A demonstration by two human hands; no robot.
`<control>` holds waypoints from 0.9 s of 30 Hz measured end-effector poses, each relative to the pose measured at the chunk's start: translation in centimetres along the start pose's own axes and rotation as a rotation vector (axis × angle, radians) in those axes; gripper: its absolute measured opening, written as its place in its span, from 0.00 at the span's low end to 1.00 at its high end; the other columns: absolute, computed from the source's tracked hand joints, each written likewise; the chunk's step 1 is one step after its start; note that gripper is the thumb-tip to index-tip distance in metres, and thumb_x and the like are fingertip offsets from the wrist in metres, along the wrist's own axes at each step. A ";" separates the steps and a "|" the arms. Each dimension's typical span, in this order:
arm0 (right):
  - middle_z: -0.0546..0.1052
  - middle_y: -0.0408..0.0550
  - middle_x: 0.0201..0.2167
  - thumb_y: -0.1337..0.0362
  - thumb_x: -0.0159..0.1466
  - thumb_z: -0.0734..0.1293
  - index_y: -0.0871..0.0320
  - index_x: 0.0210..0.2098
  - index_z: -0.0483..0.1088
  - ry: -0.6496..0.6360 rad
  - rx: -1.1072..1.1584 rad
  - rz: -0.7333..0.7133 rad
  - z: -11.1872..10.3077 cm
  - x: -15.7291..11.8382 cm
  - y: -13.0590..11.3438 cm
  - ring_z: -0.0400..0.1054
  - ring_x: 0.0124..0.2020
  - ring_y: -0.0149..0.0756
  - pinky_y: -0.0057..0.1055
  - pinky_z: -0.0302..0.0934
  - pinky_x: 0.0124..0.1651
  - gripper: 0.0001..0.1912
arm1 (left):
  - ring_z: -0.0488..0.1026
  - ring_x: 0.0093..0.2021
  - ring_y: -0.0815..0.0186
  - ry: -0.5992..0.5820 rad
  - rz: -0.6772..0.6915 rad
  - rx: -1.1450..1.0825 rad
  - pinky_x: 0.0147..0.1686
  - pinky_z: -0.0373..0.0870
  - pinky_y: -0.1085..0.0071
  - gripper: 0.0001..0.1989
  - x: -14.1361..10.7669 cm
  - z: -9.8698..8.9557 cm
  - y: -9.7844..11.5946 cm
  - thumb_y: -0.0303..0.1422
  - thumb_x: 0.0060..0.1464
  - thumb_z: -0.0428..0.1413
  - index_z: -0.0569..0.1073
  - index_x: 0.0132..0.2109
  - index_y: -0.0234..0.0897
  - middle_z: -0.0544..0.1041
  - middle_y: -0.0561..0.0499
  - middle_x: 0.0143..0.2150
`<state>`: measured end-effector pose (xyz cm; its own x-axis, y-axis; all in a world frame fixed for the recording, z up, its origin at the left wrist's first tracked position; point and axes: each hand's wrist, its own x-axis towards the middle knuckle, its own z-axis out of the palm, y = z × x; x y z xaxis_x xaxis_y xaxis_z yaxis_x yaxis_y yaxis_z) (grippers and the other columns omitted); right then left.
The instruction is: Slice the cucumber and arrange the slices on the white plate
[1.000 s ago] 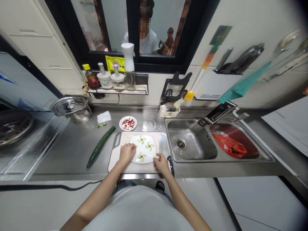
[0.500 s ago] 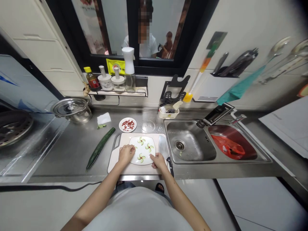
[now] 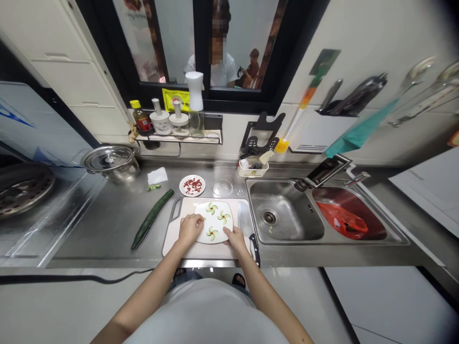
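Observation:
A white squarish plate (image 3: 223, 239) lies over a pale cutting board (image 3: 172, 239). Several green slices with red centres form flower shapes (image 3: 212, 233) on it. My left hand (image 3: 190, 228) is at the plate's left edge, fingers pinched together; what they hold is hidden. My right hand (image 3: 234, 239) grips the plate's right edge, thumb on top. A knife (image 3: 254, 246) lies at the board's right side. Behind the board is a small round plate (image 3: 192, 186) with red bits. A whole cucumber (image 3: 152, 220) lies to the left.
A lidded pot (image 3: 112, 165) stands at the back left, near a white tissue (image 3: 157, 176) with green scraps. A double sink (image 3: 287, 210) with a tap (image 3: 322, 173) is on the right. Bottles stand on a wall rack (image 3: 179, 138). A person (image 3: 222, 67) shows in the window.
The right side of the plate appears slightly raised, with my right fingers now further under its edge. The whole view has shifted slightly. My left hand stays at the plate's left edge.

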<state>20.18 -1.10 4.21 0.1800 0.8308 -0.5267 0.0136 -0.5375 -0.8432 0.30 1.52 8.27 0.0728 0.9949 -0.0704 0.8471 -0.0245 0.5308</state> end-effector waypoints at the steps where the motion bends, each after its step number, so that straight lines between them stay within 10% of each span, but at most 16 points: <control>1: 0.79 0.52 0.37 0.59 0.55 0.68 0.62 0.42 0.73 -0.001 0.045 -0.018 0.2 -0.1 0.0 0.74 0.35 0.37 0.28 0.68 0.30 0.18 | 0.71 0.42 0.62 0.000 -0.001 -0.003 0.46 0.60 0.67 0.08 0.0 0.0 0.0 0.31 0.55 0.52 0.76 0.36 0.40 0.77 0.51 0.37; 9: 0.79 0.52 0.41 0.64 0.60 0.59 0.60 0.52 0.69 -0.017 0.219 0.004 2.3 -1.5 -0.8 0.75 0.39 0.37 0.28 0.70 0.35 0.21 | 0.71 0.42 0.63 0.024 0.008 -0.055 0.46 0.61 0.67 0.07 0.0 -0.4 0.1 0.31 0.54 0.53 0.76 0.37 0.40 0.78 0.51 0.37; 15: 0.80 0.54 0.40 0.59 0.52 0.71 0.63 0.45 0.71 0.037 0.434 0.027 1.2 -1.3 0.5 0.76 0.39 0.43 0.33 0.72 0.38 0.23 | 0.71 0.38 0.64 0.116 0.040 -0.167 0.41 0.62 0.69 0.07 -0.9 -1.2 0.3 0.31 0.53 0.53 0.76 0.35 0.39 0.77 0.51 0.34; 27: 0.79 0.55 0.42 0.57 0.43 0.77 0.59 0.49 0.72 0.147 0.498 0.153 -10.3 -9.3 1.3 0.74 0.45 0.51 0.43 0.71 0.45 0.34 | 0.72 0.36 0.66 0.164 -0.001 -0.400 0.38 0.66 0.71 0.10 -2.1 -1.7 -1.3 0.37 0.54 0.53 0.75 0.38 0.37 0.78 0.50 0.35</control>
<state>28.69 -11.02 9.09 0.2798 0.6999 -0.6571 -0.4852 -0.4876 -0.7259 -1.86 -0.32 9.19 -0.0397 0.9981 0.0466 0.5744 -0.0154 0.8184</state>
